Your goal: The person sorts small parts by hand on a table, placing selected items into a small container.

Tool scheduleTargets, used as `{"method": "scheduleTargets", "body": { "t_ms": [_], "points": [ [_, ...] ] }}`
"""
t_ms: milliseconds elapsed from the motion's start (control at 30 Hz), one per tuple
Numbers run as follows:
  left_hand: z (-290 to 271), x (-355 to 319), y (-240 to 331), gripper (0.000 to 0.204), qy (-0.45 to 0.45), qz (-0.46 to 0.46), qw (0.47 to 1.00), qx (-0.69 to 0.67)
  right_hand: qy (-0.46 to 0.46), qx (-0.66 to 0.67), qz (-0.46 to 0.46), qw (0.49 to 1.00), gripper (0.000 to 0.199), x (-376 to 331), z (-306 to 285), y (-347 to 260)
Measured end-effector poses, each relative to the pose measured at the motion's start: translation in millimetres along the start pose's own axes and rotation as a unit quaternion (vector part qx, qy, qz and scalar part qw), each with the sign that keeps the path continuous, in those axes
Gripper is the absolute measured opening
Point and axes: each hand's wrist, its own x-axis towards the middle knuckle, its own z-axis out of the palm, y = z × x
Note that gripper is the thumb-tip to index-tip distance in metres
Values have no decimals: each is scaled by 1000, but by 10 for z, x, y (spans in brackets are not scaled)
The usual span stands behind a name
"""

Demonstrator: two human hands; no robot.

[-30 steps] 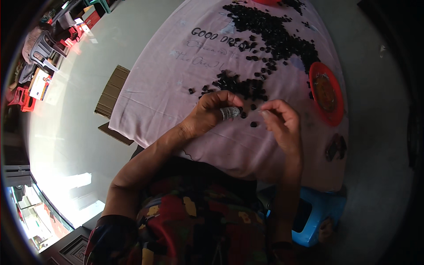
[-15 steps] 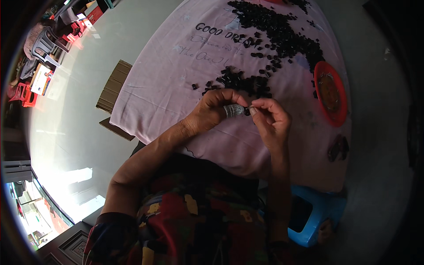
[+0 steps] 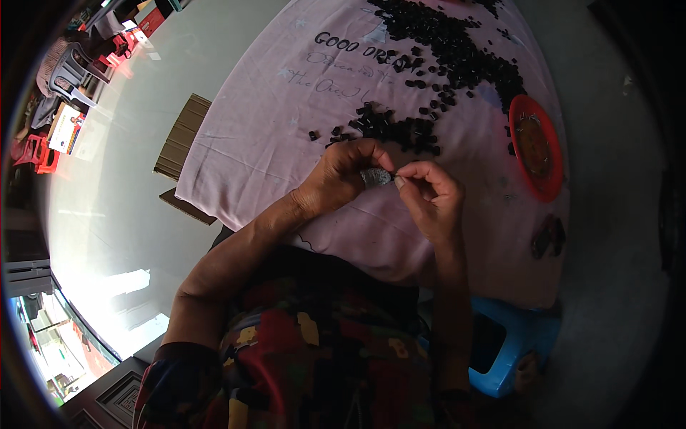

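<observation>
My left hand [image 3: 343, 170] is closed in a pinch over the pink cloth, with a grey-white wrap [image 3: 375, 177] showing at its fingers. At its fingertips is a small black piece, mostly hidden now. My right hand [image 3: 433, 193] meets it there, thumb and forefinger pinched together; what they grip is too small to make out. Just beyond my hands lies a small pile of black pieces [image 3: 393, 129], short and blocky, with a few strays to its left.
A pink printed cloth [image 3: 250, 129] covers the table. A larger heap of black pieces [image 3: 450, 50] spreads across its far side. At the right stands a red-rimmed dish [image 3: 553, 179] of small bits, with a dark object [image 3: 547, 237] nearer. A blue stool [image 3: 500, 379] stands below; cardboard [image 3: 183, 139] lies left.
My right hand has shifted slightly left, closer to the left fingertips. The black piece between the hands shows less than before. The left hand has barely moved.
</observation>
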Motion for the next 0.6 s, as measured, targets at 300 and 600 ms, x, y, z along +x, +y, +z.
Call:
{"method": "scheduleTargets", "body": {
  "t_ms": [300,600],
  "points": [
    [5,-18,26,29,7,-17,1000,-11,-18,-28,-1,999,12,3,-25,-45],
    [-15,-59,75,15,34,-44,998,7,-26,-66,-20,997,17,30,50,-36]
  ]
}}
